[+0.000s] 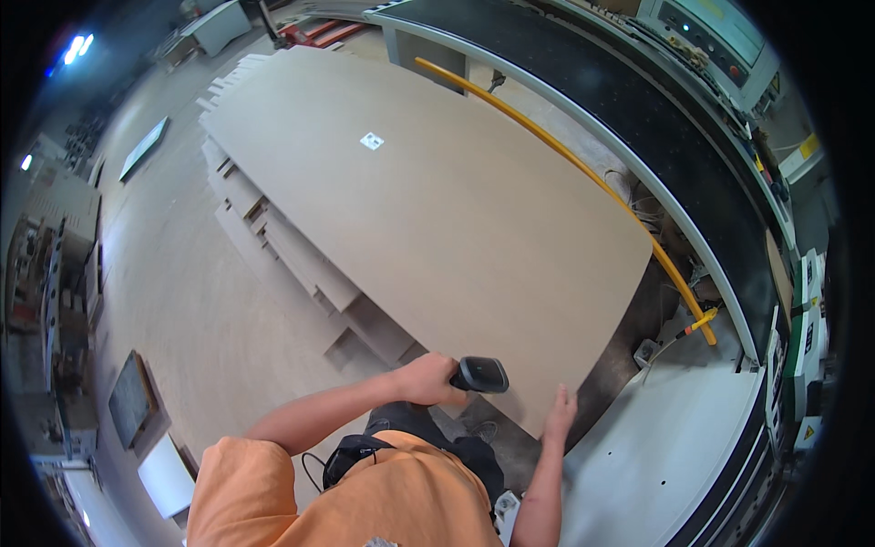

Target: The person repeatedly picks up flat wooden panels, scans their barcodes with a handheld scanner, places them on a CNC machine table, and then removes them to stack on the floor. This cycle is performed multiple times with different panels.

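My left hand (427, 379) is closed round the handle of a black handheld scanner (482, 375), its head held over the near edge of a large beige board (437, 210). That board lies flat on top of a stack, with a small white printed label (371, 140) toward its far part. At the near right corner my right hand (559, 416) grips the board's edge. Some of its fingers are hidden there. Layers of narrower boards (301, 255) stick out unevenly under the left side.
A yellow bar (547, 137) runs along the board's right side, beside a machine with a long black bed (629, 100). A white panel (652, 456) lies at the lower right. Loose panels (133, 399) are on the floor at left. A red pallet truck (314, 34) stands behind.
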`<action>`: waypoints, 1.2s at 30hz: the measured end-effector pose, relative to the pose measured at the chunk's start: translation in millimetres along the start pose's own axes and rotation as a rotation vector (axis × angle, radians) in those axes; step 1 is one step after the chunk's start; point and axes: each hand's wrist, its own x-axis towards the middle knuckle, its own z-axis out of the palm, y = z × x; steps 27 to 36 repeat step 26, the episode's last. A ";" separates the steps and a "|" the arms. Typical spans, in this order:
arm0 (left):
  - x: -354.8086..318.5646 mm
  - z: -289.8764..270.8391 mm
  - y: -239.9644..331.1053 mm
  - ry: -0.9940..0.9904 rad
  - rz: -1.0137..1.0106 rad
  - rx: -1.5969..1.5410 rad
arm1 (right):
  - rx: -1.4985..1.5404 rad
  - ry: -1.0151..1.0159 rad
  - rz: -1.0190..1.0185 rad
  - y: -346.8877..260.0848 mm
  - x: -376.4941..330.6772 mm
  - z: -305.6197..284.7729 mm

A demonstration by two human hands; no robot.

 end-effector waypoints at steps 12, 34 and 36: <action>1.0 125.9 123.3 -0.063 0.017 -0.001 | -0.380 -0.400 0.024 144.0 -56.0 -130.1; 88.4 162.8 152.7 -0.121 0.306 0.110 | 0.000 0.031 0.709 196.4 -64.2 -264.3; 88.4 162.8 152.7 -0.121 0.306 0.110 | 0.000 0.031 0.709 196.4 -64.2 -264.3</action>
